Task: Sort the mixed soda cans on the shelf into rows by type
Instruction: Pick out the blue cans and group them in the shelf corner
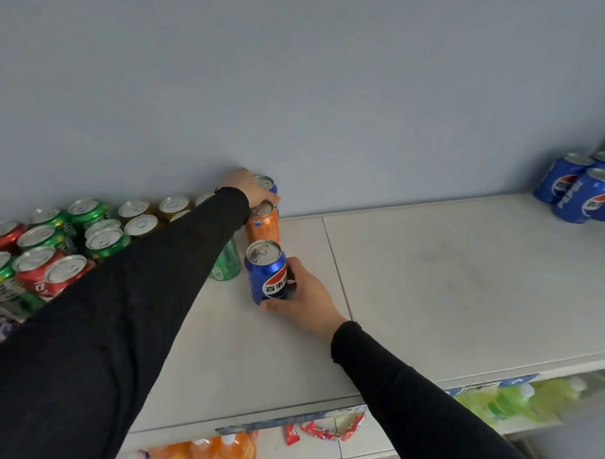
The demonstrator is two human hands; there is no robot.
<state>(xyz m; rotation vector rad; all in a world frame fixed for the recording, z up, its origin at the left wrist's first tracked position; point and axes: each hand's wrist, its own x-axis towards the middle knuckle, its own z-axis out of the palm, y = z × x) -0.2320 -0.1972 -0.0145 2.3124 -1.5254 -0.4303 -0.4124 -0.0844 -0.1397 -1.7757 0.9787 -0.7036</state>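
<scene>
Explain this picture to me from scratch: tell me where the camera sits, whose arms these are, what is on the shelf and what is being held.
There is no machine here. One camera, worn on a person's head, looks down at their two arms in black sleeves. The right hand grips a blue Pepsi can standing on the white shelf. The left hand reaches to the wall and holds another blue can, behind an orange Fanta can. Mixed green and red cans crowd the left; a group of blue cans stands at far right.
</scene>
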